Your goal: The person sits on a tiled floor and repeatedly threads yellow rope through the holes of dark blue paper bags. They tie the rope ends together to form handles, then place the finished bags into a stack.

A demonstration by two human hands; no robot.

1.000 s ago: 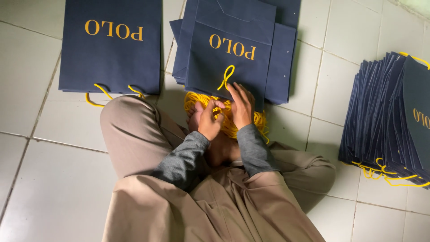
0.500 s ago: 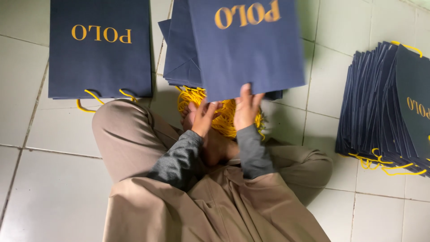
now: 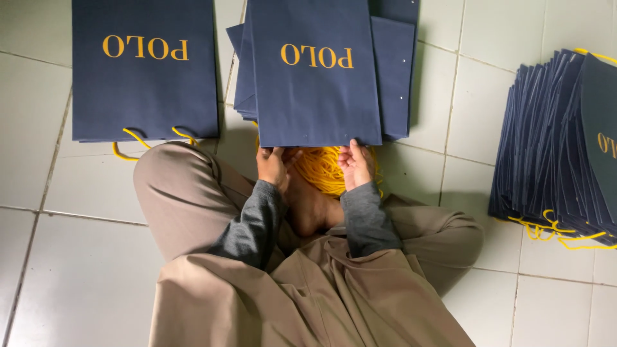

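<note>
Between your knees, your left hand [image 3: 273,166] and right hand [image 3: 357,164] pinch the lower edge of the top bag [image 3: 315,71], which lies on the floor stack over the yellow cords [image 3: 321,170]. You seem to be at the stringing step; next, line a cord end up with a punched hole.

**Both hands on one navy bag**

Person sits cross-legged on white tile floor [image 3: 38,193]. Left hand [image 3: 273,164] and right hand [image 3: 355,164] grip the bottom edge of a navy paper bag [image 3: 315,96], one at each corner. Bag lies on a bag pile [image 3: 395,71]. Yellow cord bundle [image 3: 321,170] sits between the hands. Finished bag [image 3: 144,83] with yellow handles lies to the left. Bag stack [image 3: 559,148] well apart to the right.
</note>
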